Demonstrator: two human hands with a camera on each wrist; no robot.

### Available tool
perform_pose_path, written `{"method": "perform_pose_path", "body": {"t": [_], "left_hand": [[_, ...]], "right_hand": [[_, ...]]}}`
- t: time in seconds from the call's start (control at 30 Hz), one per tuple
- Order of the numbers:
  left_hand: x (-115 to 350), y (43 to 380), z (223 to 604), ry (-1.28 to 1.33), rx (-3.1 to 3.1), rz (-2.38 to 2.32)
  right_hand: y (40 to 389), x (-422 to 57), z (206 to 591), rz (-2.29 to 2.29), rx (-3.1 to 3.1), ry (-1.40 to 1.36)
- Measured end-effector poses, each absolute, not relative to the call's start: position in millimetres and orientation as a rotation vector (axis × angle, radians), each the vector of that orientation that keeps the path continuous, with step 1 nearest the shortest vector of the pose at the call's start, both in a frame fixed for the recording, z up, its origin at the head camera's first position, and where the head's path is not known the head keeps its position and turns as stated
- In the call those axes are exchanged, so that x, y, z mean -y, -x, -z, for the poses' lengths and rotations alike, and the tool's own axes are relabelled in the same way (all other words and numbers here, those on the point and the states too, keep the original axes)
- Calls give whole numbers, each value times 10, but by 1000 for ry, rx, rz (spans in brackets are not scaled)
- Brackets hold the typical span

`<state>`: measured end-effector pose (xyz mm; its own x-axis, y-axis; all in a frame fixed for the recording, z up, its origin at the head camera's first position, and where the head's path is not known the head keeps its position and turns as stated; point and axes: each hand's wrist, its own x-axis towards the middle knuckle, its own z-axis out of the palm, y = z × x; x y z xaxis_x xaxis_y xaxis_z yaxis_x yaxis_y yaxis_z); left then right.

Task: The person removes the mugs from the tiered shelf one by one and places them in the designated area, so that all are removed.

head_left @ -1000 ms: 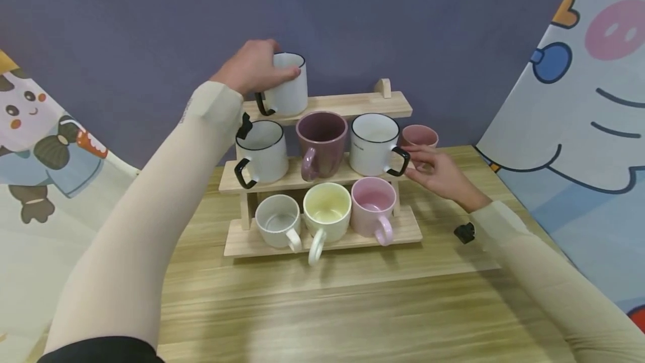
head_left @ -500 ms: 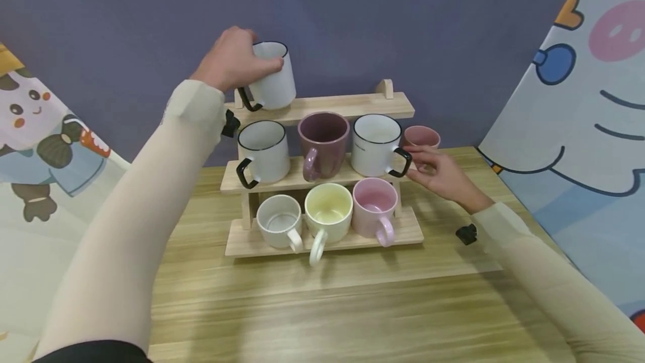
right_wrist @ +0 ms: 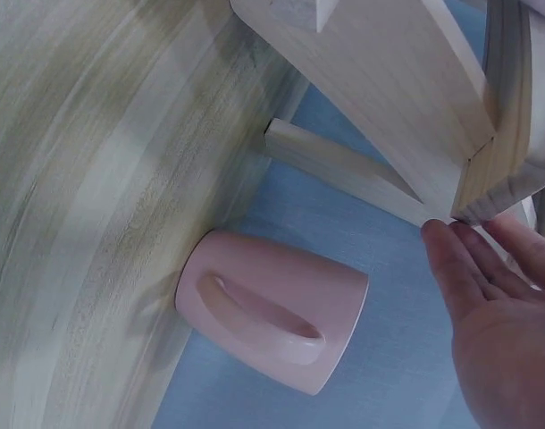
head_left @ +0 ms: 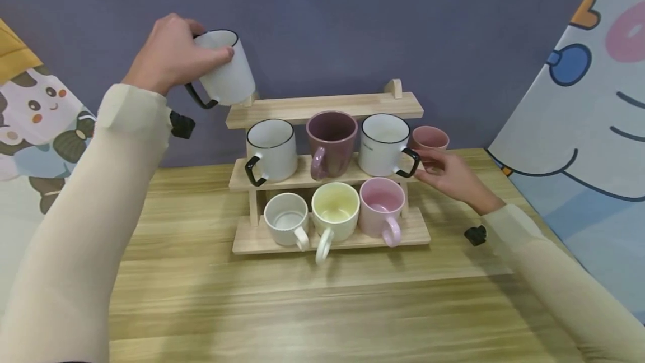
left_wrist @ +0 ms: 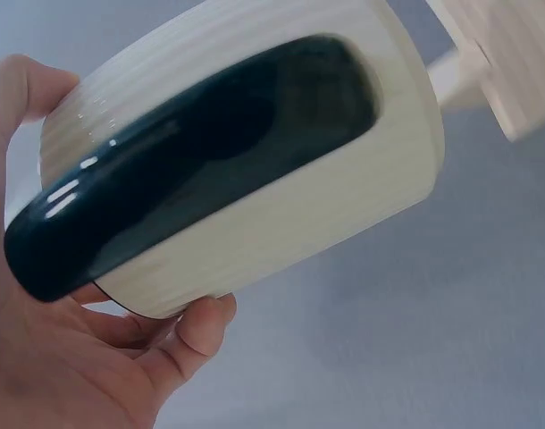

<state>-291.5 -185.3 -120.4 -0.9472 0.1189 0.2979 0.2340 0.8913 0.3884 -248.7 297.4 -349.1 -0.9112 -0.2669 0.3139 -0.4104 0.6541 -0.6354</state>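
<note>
My left hand [head_left: 173,52] grips a white mug [head_left: 229,77] with a black rim and black handle, thumb on its near side. The mug is tilted, up in the air off the left end of the rack's top shelf [head_left: 322,107]. In the left wrist view the black handle [left_wrist: 192,161] faces the camera and fingertips press the mug's side near the rim. My right hand [head_left: 453,178] is at the right end of the middle shelf [head_left: 302,180], beside a white mug's black handle. The right wrist view shows its extended fingertips touching the wooden shelf end [right_wrist: 505,170].
On the middle shelf stand a white mug [head_left: 274,153], a purple mug [head_left: 332,144] and another white mug [head_left: 380,150]. Grey [head_left: 287,223], yellow [head_left: 335,214] and pink [head_left: 380,209] mugs fill the bottom shelf. A dusty-pink mug [right_wrist: 272,304] stands on the table behind my right hand.
My left hand has lifted the white mug from the top shelf and carried it up and to the left, tilting it. The right hand has stayed at the shelf end.
</note>
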Motion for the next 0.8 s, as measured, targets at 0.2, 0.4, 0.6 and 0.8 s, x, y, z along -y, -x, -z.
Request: {"method": "perform_pose_path", "body": {"t": [0.2,0.4,0.6,0.8], "left_hand": [[2217,2857,1327,232,2833,566],[2548,2857,1598,213,2896,508],[2756,2896,1947,254,2955,496],[2818,2949,2291,302,2992,479]], "right_hand": [[2499,-2982,3520,-1113,2676,-536],[2513,-2969,3522,-1120,2675,-517],[2505,-2982,3524,-1109,2681,-519],[2483,-2999,3524,-1079,2675,-541]]}}
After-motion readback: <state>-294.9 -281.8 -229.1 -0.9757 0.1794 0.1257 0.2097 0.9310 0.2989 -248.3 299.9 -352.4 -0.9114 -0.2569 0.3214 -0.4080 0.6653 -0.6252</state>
